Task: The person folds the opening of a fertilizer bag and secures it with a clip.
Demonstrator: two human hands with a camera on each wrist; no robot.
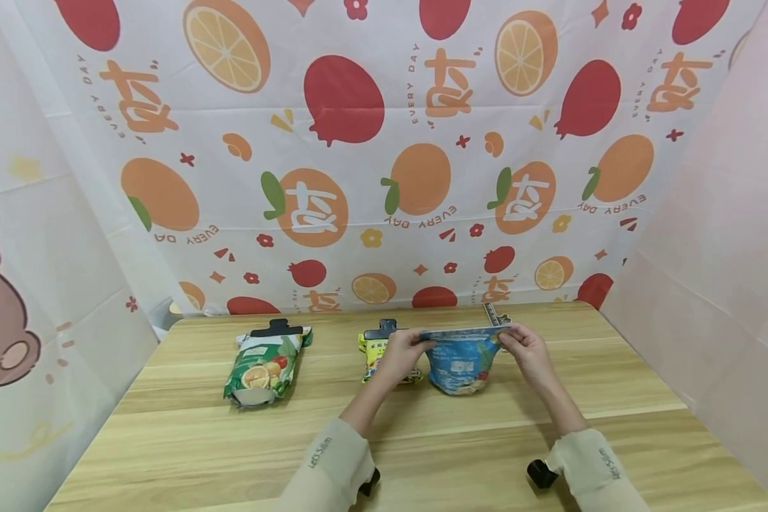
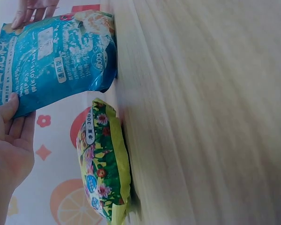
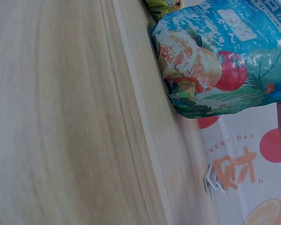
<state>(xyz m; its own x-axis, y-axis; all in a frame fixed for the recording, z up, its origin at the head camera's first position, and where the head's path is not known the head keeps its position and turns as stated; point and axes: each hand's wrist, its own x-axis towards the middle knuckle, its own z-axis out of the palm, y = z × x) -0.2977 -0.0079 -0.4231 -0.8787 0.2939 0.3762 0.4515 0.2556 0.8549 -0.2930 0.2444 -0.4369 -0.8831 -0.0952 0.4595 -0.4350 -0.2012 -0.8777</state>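
A blue fertilizer bag (image 1: 457,363) printed with fruit and vegetables stands upright at the right of the table. My left hand (image 1: 401,353) pinches its top edge at the left corner, thumb on the near face. At the opposite corner, my right hand (image 1: 530,350) pinches the same edge, so the top is drawn out flat between them. The bag's bottom is at the tabletop in the left wrist view. Just left of it lies a yellow flower-printed bag (image 2: 103,164), partly hidden behind my left hand in the head view, with a black clip (image 1: 384,328) on its top.
A green bag (image 1: 265,370) with its own black clip (image 1: 278,327) lies at the left of the wooden table (image 1: 185,427). Behind the blue bag, near the table's back edge, is a pale patterned clip (image 1: 494,314). A fruit-printed curtain (image 1: 371,178) hangs behind.
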